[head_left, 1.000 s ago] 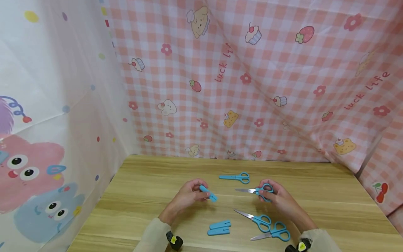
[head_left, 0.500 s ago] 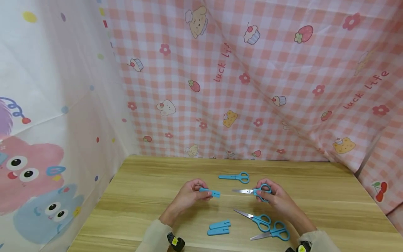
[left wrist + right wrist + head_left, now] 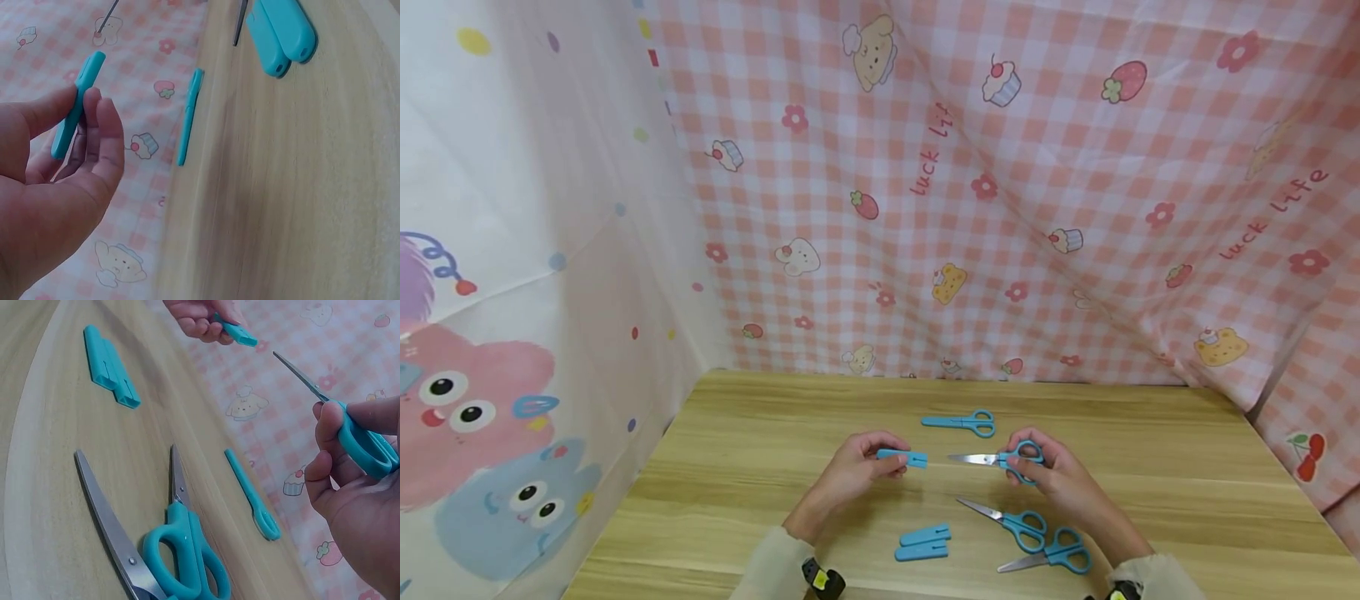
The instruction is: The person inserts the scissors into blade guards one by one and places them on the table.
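My left hand (image 3: pixel 859 465) pinches a blue scissors cover (image 3: pixel 914 459) between thumb and fingers, its slotted end facing right. Opposite it, my right hand (image 3: pixel 1047 467) holds a pair of blue-handled scissors (image 3: pixel 365 445) by the handles. The bare closed blades (image 3: pixel 976 458) point left at the cover, with a small gap between tip and cover mouth. Both things are held above the table. In the left wrist view the cover (image 3: pixel 78 106) shows edge-on between thumb and fingertips.
Two loose blue covers (image 3: pixel 922 542) lie side by side on the wooden table (image 3: pixel 737 500). Two uncovered scissors (image 3: pixel 1022 530) (image 3: pixel 1062 552) lie at the right front, handles close together. Behind the hands lies a covered pair of scissors (image 3: pixel 958 422). A checked cloth (image 3: pixel 925 250) hangs at the back.
The cover in my left hand has turned from slanting downward to nearly level, its slotted end toward the blades. My right hand has brought the scissors slightly left, narrowing the gap.
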Demonstrator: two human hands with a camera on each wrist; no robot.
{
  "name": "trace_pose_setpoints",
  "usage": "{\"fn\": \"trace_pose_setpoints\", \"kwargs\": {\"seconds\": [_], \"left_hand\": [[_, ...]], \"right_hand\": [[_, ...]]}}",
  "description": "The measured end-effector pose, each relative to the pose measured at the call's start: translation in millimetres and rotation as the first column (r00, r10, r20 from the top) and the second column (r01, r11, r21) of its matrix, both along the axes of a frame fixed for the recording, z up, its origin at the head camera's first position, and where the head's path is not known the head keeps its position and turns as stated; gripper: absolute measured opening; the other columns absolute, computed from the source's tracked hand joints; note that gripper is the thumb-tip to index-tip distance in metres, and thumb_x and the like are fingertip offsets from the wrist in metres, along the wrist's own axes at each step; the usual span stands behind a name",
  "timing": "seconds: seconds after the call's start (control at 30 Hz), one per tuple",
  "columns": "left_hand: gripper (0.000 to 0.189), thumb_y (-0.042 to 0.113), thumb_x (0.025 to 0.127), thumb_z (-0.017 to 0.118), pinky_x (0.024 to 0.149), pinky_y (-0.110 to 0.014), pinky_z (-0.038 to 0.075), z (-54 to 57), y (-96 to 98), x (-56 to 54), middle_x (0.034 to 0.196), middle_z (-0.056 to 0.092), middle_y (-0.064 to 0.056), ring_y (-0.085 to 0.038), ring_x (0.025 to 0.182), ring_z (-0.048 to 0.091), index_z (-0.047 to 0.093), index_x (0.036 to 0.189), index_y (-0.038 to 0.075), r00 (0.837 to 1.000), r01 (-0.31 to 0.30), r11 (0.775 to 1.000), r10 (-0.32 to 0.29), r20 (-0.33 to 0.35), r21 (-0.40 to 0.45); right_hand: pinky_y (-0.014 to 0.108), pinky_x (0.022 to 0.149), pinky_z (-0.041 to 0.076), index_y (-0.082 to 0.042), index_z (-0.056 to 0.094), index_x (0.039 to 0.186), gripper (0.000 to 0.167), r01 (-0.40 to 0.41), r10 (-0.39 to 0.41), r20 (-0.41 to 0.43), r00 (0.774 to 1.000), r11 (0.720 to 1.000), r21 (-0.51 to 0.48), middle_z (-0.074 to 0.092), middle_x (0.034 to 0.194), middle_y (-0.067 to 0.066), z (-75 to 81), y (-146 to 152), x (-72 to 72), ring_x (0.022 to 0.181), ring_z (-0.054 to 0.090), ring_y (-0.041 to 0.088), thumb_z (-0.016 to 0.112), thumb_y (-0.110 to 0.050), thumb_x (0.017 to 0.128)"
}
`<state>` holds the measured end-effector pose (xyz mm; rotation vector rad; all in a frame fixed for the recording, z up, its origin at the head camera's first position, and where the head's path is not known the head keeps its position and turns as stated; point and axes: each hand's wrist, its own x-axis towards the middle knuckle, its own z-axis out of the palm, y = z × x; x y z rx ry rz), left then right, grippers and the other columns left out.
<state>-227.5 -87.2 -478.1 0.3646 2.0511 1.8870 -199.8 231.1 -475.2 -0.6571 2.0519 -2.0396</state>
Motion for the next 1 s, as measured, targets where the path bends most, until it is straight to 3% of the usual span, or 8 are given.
{"fn": "trace_pose_setpoints", "kwargs": {"seconds": [0.2,0.4,0.57,1.0], "left_hand": [[0.016,0.012,0.094,0.067,0.086,-0.040,0.056,0.6,2.8,2.6,0.099,0.068,-0.008,-0.017,0.088,0.066,0.068,0.108,0.004,0.999,-0.016,0.999,0.015,-0.034,-0.035],[0.017,0.015,0.094,0.068,0.084,-0.039,0.054,0.7,5.5,5.4,0.101,0.067,-0.013,-0.016,0.086,0.063,0.068,0.108,0.006,0.999,-0.016,0.998,0.013,-0.046,-0.055],[0.017,0.015,0.094,0.068,0.081,-0.034,0.053,1.9,7.5,8.0,0.099,0.067,-0.009,-0.016,0.085,0.062,0.067,0.109,0.006,0.999,-0.008,0.999,0.005,-0.047,-0.045],[0.016,0.015,0.095,0.067,0.076,-0.028,0.051,1.9,11.3,9.9,0.096,0.065,-0.004,-0.016,0.084,0.060,0.067,0.108,0.006,0.999,-0.003,0.999,0.001,-0.053,-0.041]], "right_hand": [[0.028,0.065,0.045,0.008,0.045,0.111,0.022,0.012,-0.012,0.009,1.000,1.000,0.028,0.060,0.087,0.006,2.0,-3,2.6,0.076,0.058,0.017,0.055,-0.009,0.101],[0.037,0.055,0.033,0.008,0.046,0.110,0.021,0.020,-0.020,0.000,1.000,0.999,0.031,0.059,0.084,0.007,2.9,-6,3.6,0.071,0.056,0.015,0.054,-0.009,0.101],[0.044,0.053,0.025,0.006,0.046,0.110,0.020,0.020,-0.020,0.007,1.000,0.999,0.035,0.059,0.083,0.006,3.3,-8,4.4,0.068,0.053,0.010,0.054,-0.009,0.101],[0.045,0.051,0.020,0.006,0.046,0.110,0.019,0.006,-0.006,0.004,1.000,1.000,0.027,0.059,0.081,0.004,4.7,-10,4.1,0.060,0.044,0.011,0.053,-0.009,0.102]]}}
